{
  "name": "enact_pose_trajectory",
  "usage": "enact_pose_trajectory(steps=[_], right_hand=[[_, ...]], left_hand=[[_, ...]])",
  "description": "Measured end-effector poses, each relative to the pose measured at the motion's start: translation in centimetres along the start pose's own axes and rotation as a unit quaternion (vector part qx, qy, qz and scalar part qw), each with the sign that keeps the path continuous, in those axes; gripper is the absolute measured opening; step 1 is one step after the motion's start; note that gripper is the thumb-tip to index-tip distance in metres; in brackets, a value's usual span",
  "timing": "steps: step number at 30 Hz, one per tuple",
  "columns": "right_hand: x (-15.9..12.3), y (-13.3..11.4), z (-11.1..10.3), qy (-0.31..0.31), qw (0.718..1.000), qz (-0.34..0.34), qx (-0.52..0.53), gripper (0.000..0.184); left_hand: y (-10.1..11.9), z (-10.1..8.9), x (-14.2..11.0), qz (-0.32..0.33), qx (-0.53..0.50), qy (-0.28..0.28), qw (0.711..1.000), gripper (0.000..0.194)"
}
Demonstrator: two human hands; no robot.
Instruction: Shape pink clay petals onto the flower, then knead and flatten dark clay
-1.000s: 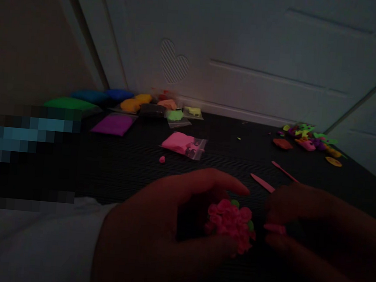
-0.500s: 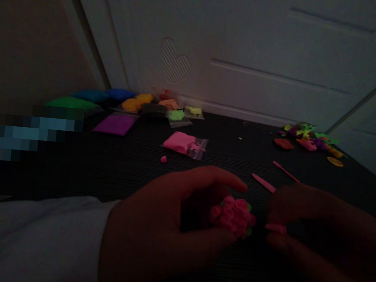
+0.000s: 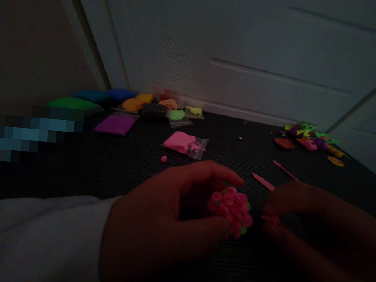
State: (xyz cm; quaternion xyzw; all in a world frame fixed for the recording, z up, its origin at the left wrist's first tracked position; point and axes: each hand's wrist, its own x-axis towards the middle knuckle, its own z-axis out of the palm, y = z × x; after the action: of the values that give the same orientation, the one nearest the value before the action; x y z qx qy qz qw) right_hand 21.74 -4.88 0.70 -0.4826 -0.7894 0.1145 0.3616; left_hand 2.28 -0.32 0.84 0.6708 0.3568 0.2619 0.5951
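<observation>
My left hand (image 3: pixel 164 220) is closed around a cluster of pink clay roses (image 3: pixel 233 210) with small green leaves, thumb in front and fingers behind. To its right, my right hand (image 3: pixel 312 226) pinches a small piece of pink clay (image 3: pixel 271 220) between thumb and fingertips, a short gap from the roses. The light is dim, so the finer shape of that piece is hard to make out. Beyond the right hand lie a pink pointed modelling tool (image 3: pixel 262 181) and a thinner pink tool (image 3: pixel 284 169), partly hidden behind the fingers.
An opened bag of pink clay (image 3: pixel 183 143) and a pink lump (image 3: pixel 163 158) lie beyond my left hand. Purple clay (image 3: pixel 116 123) and several other coloured packets stand at the back left. Colourful clay pieces (image 3: pixel 309 138) are heaped at the back right, before a white panelled surface (image 3: pixel 249 41).
The rose cluster has turned slightly and shifted a little up and left with my left hand. My right hand has moved slightly left and up, still pinching the pink piece.
</observation>
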Motion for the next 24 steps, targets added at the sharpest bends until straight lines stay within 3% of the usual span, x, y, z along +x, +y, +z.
enact_pose_trajectory(steps=[4, 11, 20, 24], right_hand=[[0.36, 0.01, -0.11, -0.053, 0.998, 0.006, -0.014, 0.014], [0.34, 0.19, -0.35, -0.07, 0.997, 0.007, -0.017, 0.016], [0.2, 0.06, 0.16, -0.026, 1.0, 0.001, -0.001, 0.009], [0.44, -0.17, -0.03, -0.053, 0.998, 0.007, -0.014, 0.009]], left_hand=[[0.18, -0.13, 0.0, -0.009, -0.047, -0.018, 0.999, 0.032], [0.16, -0.15, 0.12, -0.016, -0.031, -0.003, 0.999, 0.031], [0.16, -0.05, 0.01, -0.006, -0.01, 0.002, 1.0, 0.031], [-0.05, -0.15, 0.24, -0.002, -0.009, -0.017, 1.0, 0.03]])
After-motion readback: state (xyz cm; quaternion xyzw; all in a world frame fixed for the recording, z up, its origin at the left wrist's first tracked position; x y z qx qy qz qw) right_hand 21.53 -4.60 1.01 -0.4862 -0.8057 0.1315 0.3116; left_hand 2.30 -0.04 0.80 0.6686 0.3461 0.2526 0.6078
